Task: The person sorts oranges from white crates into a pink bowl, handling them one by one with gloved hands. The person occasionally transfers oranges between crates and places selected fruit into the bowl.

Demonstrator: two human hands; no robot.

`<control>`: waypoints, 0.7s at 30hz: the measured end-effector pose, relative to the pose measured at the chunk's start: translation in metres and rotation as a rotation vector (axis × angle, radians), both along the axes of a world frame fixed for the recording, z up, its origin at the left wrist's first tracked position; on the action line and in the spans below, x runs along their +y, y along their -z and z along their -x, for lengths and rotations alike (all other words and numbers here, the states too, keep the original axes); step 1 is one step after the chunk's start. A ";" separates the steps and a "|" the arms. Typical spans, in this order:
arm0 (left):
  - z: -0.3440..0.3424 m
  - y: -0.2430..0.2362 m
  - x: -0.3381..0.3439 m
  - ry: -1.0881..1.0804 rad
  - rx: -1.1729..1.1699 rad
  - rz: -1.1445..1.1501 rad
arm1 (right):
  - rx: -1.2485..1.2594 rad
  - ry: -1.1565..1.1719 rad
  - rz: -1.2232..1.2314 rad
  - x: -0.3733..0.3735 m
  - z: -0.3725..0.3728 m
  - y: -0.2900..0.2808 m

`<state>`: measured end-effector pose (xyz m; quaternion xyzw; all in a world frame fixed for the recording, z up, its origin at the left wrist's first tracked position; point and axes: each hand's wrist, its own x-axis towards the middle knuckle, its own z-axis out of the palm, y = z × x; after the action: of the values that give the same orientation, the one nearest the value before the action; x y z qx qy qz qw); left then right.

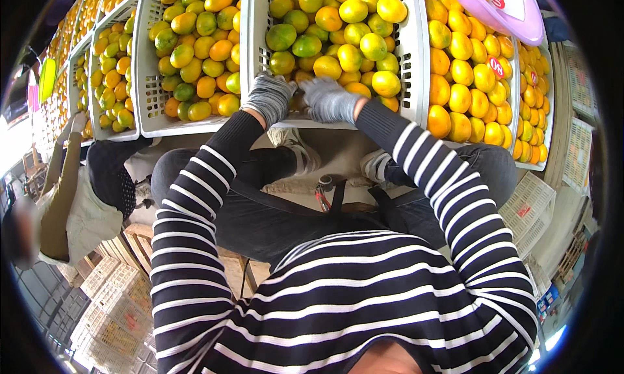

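Both my hands wear grey knit gloves and meet at the near side of a white plastic crate (413, 55) of green, yellow and orange mandarins (351, 57). My left hand (268, 100) is curled at the crate's near left corner, fingers turned inward; whatever lies in them is hidden. Just right of it, my right hand (329, 101) is smeared by motion over the nearest fruit, so its grip does not show. A dark gap with part of a mandarin shows between the two hands.
Left stands another crate of greenish mandarins (193, 61); right, one of riper orange mandarins (460, 75) beneath a lilac basin (520, 23). Red-handled pliers or clippers (322, 200) lie below, between my legs. A co-worker (84, 198) reaches toward crates at far left. Stacked crates (114, 302) stand behind.
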<state>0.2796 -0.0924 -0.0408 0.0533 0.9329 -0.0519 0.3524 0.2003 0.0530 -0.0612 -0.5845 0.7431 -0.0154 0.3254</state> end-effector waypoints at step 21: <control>-0.029 0.013 0.020 -0.473 0.179 -0.337 | -0.263 0.727 0.092 -0.071 0.000 0.028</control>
<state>0.3082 -0.0722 -0.0540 -0.1126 0.9423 0.1824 0.2571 0.2007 -0.0181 -0.0887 -0.2901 0.8522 -0.2378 0.3648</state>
